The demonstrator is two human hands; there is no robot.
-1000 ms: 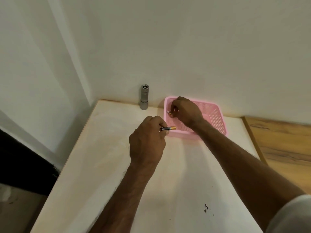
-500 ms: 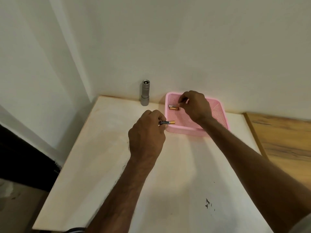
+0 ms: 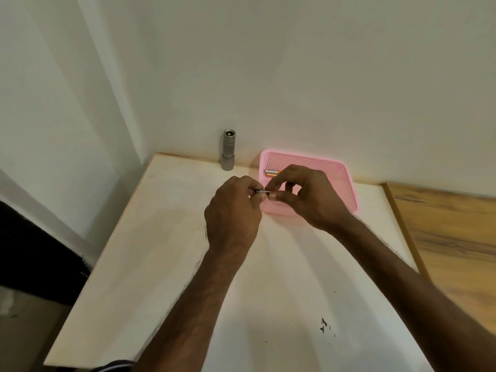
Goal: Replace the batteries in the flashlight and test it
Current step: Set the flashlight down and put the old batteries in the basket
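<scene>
Flashlight [image 3: 228,150] stands upright on its wider end at the back of the pale surface [image 3: 166,264], against the white wall [image 3: 295,76], silver-grey, well apart from both hands and left of the pink basket [image 3: 346,183]. Basket: perforated plastic, also at the back edge of the surface, just beside the wall. One battery [image 3: 272,172] with an orange end lies on its side in the basket's far-left corner, partly hidden behind the right hand. Left hand [image 3: 232,213]: fingers curled, thumb and forefinger pinched on one end of a dark battery [image 3: 261,191] held level above the surface, just at the basket's near-left corner. Right hand [image 3: 308,196]: thumb and forefinger closed on the other end of the same dark battery, remaining fingers loosely spread over the basket. Printed lettering on the dark battery is too small to read. Dark scuff marks [image 3: 324,324] on the near part of the surface. Wood-grain panel [image 3: 442,237] adjoins the surface on the right
</scene>
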